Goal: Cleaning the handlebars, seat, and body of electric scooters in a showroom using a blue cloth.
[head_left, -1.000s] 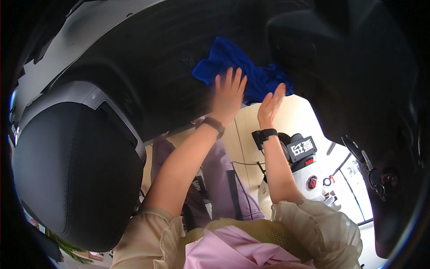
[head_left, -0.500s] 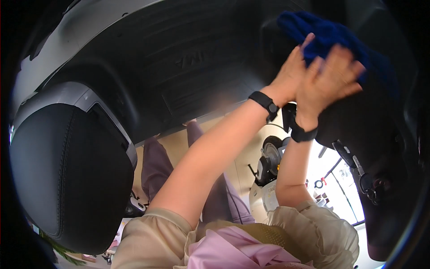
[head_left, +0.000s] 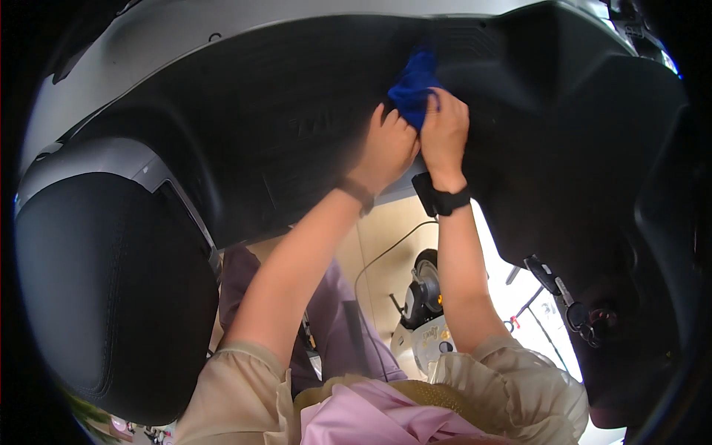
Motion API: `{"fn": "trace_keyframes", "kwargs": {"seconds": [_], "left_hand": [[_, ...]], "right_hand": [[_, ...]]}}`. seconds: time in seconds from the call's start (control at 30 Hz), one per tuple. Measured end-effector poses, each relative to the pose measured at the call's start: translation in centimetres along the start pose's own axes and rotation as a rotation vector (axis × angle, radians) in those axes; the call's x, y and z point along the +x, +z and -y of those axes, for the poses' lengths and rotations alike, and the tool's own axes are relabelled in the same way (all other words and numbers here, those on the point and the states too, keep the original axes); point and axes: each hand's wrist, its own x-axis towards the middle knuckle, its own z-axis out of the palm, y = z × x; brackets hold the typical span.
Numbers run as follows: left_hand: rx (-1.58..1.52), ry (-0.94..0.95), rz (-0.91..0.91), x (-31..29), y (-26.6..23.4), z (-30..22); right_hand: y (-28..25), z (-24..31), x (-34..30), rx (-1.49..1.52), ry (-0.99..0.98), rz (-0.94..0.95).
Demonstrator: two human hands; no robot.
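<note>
Your blue cloth (head_left: 415, 89) lies bunched into a narrow strip on the black panel (head_left: 297, 89), its near end between your two hands and its far end trailing away from you, where it blurs into the dark plastic. Your hands are close together, very nearly touching. Your right hand (head_left: 445, 133) is bent over the right side of the cloth, thumb and fingers apparently closed on a fold of it. Your left hand (head_left: 389, 144) sits at its lower left with fingers curled; blur hides whether they grip it or only press against it, so you cannot tell from here.

Expect the cloth to be light, limp and soft, with nothing fragile about it. It should crumple rather than push, and it probably slides easily over the panel (dampness can't be judged from this view). Your surest hold is likely the gathered middle, with several layers under your fingers; a single loose edge would fold back on itself. The padded black seat (head_left: 81, 282) is well apart, to your left.
</note>
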Motion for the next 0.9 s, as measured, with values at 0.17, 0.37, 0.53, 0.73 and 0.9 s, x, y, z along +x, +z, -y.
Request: {"fn": "trace_keyframes", "kwargs": {"seconds": [0.17,0.37,0.53,0.73,0.9], "left_hand": [[-0.423,0.097,-0.604,3.6,-4.3,-2.9],[-0.355,0.41,-0.612,13.1,-3.1,-5.8],[-0.296,0.031,0.066,11.2,0.4,1.1],[0.176,0.157,-0.156,4.1,-0.4,3.4],[-0.304,-0.313,0.228,0.8,-4.4,1.4]], "right_hand": [[-8.1,3.0,4.5,0.015,-0.151,-0.551],[-9.9,0.6,9.8,-0.268,-0.333,-0.636],[0.8,-4.5,10.2,-0.709,-0.18,0.141],[8.5,-3.8,7.2,-0.396,-0.202,-0.072],[1.5,1.0,4.0,0.315,0.275,0.052]]}}
